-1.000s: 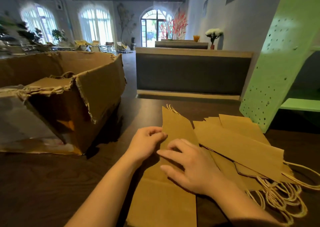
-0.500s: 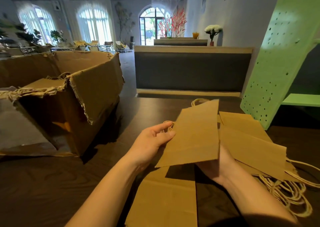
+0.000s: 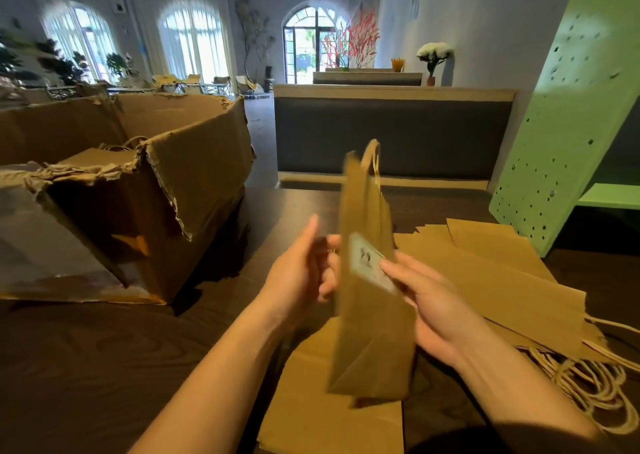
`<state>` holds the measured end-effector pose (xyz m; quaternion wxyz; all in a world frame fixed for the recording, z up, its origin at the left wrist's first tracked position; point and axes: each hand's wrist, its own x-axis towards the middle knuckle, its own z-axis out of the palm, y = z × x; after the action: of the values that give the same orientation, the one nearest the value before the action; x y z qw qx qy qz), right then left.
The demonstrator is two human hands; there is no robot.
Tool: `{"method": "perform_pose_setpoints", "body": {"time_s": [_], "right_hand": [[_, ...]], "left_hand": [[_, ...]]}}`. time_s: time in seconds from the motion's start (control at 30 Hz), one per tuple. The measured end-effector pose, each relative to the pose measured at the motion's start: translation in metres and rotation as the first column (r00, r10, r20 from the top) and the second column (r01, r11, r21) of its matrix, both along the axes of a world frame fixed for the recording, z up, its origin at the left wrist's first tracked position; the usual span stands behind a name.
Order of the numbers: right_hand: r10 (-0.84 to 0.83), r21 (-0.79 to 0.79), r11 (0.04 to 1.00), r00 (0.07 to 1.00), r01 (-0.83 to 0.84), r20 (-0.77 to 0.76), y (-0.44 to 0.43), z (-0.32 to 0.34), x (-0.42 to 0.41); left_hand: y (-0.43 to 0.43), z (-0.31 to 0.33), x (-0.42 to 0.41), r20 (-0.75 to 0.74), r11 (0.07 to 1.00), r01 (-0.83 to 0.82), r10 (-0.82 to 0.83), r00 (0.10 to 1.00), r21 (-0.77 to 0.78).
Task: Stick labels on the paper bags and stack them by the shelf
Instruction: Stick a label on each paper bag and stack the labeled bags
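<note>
Swinging up from lying flat to upright and edge-on, the paper bag (image 3: 370, 332) hung above the tabletop (image 3: 86, 367) between both hands, its label (image 3: 369, 263) now showing. The right hand (image 3: 433, 308) pressed straight fingers on that labelled face, while the blurred left hand (image 3: 301, 273) was loosely spread at the other side. This bag looked ready for the pile of bags (image 3: 502, 273) by the green shelf (image 3: 571, 124).

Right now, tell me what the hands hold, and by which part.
The flat brown paper bag, upright, at mid-height: right hand touching its white label, left hand against the opposite side. Blur hides whether either grip closes.
</note>
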<state>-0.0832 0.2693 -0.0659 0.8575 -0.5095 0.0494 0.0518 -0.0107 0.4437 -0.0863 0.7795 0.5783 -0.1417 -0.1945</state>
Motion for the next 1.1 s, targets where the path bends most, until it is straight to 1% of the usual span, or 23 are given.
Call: {"method": "perform_pose_setpoints", "body": {"time_s": [0.03, 0.07, 0.1, 0.17, 0.23, 0.3, 0.37, 0.4, 0.47, 0.53, 0.67, 0.77, 0.83, 0.93, 0.97, 1.03, 1.07, 1.1], "right_hand": [[-0.032, -0.067, 0.997, 0.999, 0.032, 0.003, -0.002, -0.002, 0.002], [-0.075, -0.124, 0.989, 0.997, 0.075, 0.004, -0.004, -0.001, 0.002], [-0.098, -0.137, 0.986, 0.995, 0.096, -0.006, -0.007, -0.002, 0.003], [-0.095, -0.166, 0.983, 0.994, 0.085, -0.058, -0.010, -0.003, 0.005], [-0.082, -0.210, 0.975, 0.994, 0.066, -0.066, -0.009, -0.003, 0.004], [-0.063, -0.250, 0.967, 0.997, 0.048, -0.052, -0.007, -0.001, 0.003], [-0.094, -0.325, 0.943, 0.995, 0.079, -0.030, -0.007, -0.003, 0.004], [-0.113, -0.386, 0.918, 0.993, 0.093, -0.030, -0.008, -0.004, 0.005], [-0.108, -0.532, 0.844, 0.993, 0.067, -0.047, -0.011, -0.010, 0.007], [-0.095, -0.646, 0.763, 0.992, 0.024, -0.077, -0.014, -0.015, 0.010], [-0.006, -0.720, 0.684, 0.986, -0.117, -0.166, -0.016, -0.021, 0.010], [0.008, -0.798, 0.586, 0.986, -0.141, -0.169, -0.017, -0.024, 0.010], [-0.003, -0.838, 0.531, 0.989, -0.126, -0.151, -0.016, -0.024, 0.010], [-0.009, -0.877, 0.472, 0.995, -0.086, -0.102, -0.014, -0.026, 0.010], [-0.005, -0.887, 0.457, 0.997, -0.068, -0.078, -0.013, -0.026, 0.010], [-0.003, -0.885, 0.465, 1.000, -0.001, -0.002, -0.013, -0.024, 0.010], [-0.013, -0.872, 0.486, 0.998, 0.058, 0.059, -0.013, -0.021, 0.009], [-0.034, -0.863, 0.487, 0.990, 0.134, 0.134, -0.015, -0.019, 0.009]], "left_hand": [[0.004, 0.001, 0.004, -0.075, 0.996, -0.026, 0.020, 0.997, -0.083], [0.007, 0.001, 0.008, -0.109, 0.992, -0.042, 0.029, 0.994, -0.119], [0.009, 0.001, 0.009, -0.077, 0.995, -0.073, 0.067, 0.995, -0.075], [0.010, 0.000, 0.007, 0.020, 0.989, -0.127, 0.126, 0.992, 0.074], [0.008, 0.001, 0.005, 0.043, 0.966, -0.173, 0.168, 0.985, 0.192], [0.009, 0.002, 0.003, 0.082, 0.927, -0.224, 0.208, 0.975, 0.303], [0.011, 0.004, 0.004, 0.122, 0.876, -0.284, 0.256, 0.959, 0.390], [0.013, 0.003, 0.005, 0.165, 0.840, -0.316, 0.271, 0.949, 0.441], [0.015, 0.001, 0.007, 0.300, 0.734, -0.387, 0.257, 0.919, 0.557], [0.016, -0.004, 0.010, 0.395, 0.648, -0.439, 0.224, 0.891, 0.622], [0.022, -0.018, 0.022, 0.489, 0.502, -0.513, 0.191, 0.851, 0.697], [0.025, -0.024, 0.026, 0.523, 0.374, -0.527, 0.119, 0.844, 0.764], [0.025, -0.024, 0.024, 0.534, 0.284, -0.528, 0.062, 0.843, 0.800], [0.025, -0.022, 0.022, 0.536, 0.205, -0.529, 0.022, 0.844, 0.824], [0.025, -0.021, 0.022, 0.531, 0.188, -0.525, 0.022, 0.847, 0.830], [0.026, -0.020, 0.025, 0.523, 0.177, -0.518, 0.023, 0.852, 0.837], [0.027, -0.020, 0.025, 0.517, 0.174, -0.513, 0.021, 0.856, 0.841], [0.027, -0.020, 0.026, 0.507, 0.171, -0.502, 0.020, 0.862, 0.848]]}}
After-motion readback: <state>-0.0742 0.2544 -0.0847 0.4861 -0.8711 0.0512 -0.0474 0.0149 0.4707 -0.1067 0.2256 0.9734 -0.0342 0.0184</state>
